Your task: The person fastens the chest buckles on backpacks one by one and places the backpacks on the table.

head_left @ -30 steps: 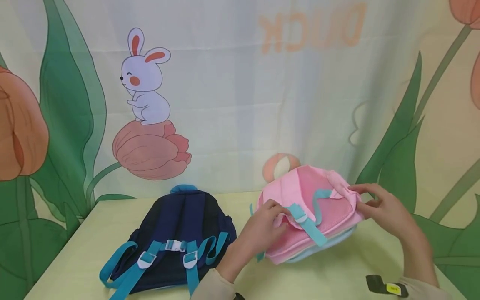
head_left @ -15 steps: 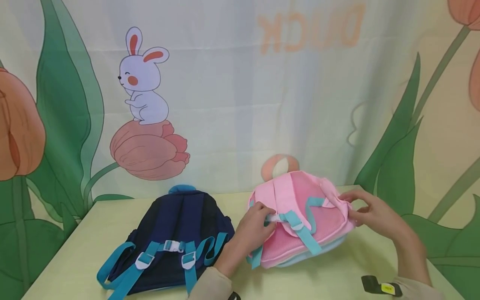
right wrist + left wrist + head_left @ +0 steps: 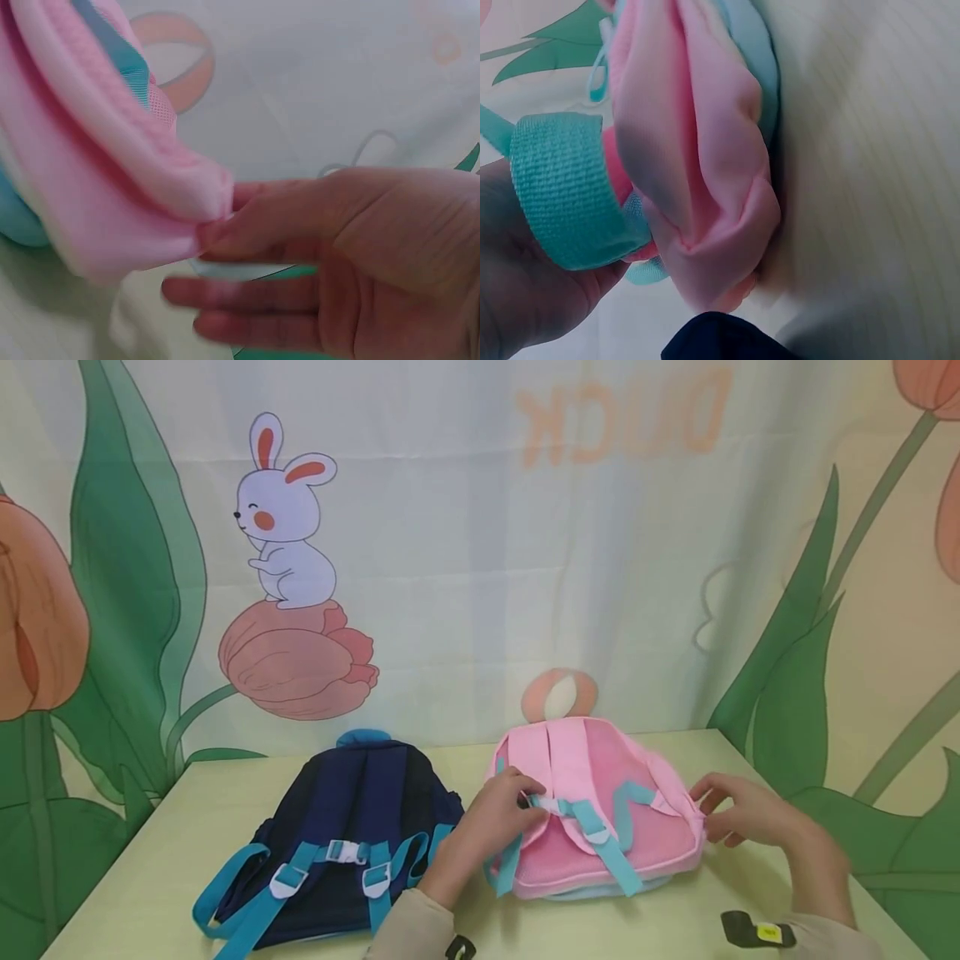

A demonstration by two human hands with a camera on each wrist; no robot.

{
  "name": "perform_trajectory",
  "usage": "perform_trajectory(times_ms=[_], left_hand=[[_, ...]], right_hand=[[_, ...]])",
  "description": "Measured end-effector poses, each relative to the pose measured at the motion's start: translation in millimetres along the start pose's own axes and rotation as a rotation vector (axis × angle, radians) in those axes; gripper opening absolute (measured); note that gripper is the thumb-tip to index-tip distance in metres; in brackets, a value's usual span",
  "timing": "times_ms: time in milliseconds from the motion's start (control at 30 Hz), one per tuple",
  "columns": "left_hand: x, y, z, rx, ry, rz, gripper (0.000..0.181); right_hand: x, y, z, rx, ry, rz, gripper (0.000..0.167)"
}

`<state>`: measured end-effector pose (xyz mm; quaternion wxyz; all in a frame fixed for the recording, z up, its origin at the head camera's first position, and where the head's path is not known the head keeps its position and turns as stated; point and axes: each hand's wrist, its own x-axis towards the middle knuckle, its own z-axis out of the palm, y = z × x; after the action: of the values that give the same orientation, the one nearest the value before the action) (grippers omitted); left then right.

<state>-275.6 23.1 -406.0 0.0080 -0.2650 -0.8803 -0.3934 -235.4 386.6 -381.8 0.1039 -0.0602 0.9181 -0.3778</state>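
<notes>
A pink backpack (image 3: 652, 852) lies back side up on the table, its teal webbing straps (image 3: 618, 864) and light blue underside showing. My left hand (image 3: 487, 818) holds the teal chest strap beside its white buckle (image 3: 551, 806), at the bag's left half. In the left wrist view, a teal loop (image 3: 566, 191) partly covers that hand, and its fingertips are hidden. At the bag's lower right corner, my right hand (image 3: 757, 810) pinches the pink fabric between thumb and forefinger, the other fingers held apart from it in the right wrist view.
A dark blue backpack (image 3: 330, 902) with teal straps and a buckled chest strap lies to the left, close to my left forearm. Behind the pale yellow table (image 3: 712, 902) hangs a printed curtain (image 3: 450, 568) with a rabbit and tulips.
The pink backpack, tilted up on its right side earlier, has come down flatter onto the table and shifted slightly left. Both hands moved with it, the right one lowering. The blue backpack stays put.
</notes>
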Motion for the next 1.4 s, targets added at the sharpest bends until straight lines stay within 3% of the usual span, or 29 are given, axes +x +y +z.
perform_trajectory(times_ms=[100,267,600,700,900,1067,1400], left_hand=[[-0.8,0.4,-2.4,-0.020,-0.010,-0.009,0.030],[-0.1,-0.2,-3.4,-0.016,-0.010,-0.008,0.029],[0.7,-2.3,1.2,0.005,-0.030,-0.032,0.032],[0.4,-3.1,2.6,0.019,-0.038,-0.040,0.034],[0.5,-3.6,4.6,0.013,-0.032,-0.036,0.035],[1.1,-5.0,4.4,0.003,-0.016,-0.043,0.035],[2.3,-7.3,-2.8,-0.014,-0.015,0.011,0.033]], right_hand=[[1.7,1.0,0.3,-0.049,-0.032,0.064,0.041],[3.9,1.1,0.8,-0.117,-0.005,0.063,0.041],[9.6,11.9,8.2,-0.073,-0.053,0.101,0.040],[7.8,9.4,6.4,-0.116,-0.035,0.062,0.037],[0.4,-9.8,0.9,-0.213,0.089,-0.048,0.033],[-0.1,-24.4,3.6,-0.219,0.139,-0.093,0.031],[12.6,-49.6,21.6,-0.206,0.210,-0.180,0.023]])
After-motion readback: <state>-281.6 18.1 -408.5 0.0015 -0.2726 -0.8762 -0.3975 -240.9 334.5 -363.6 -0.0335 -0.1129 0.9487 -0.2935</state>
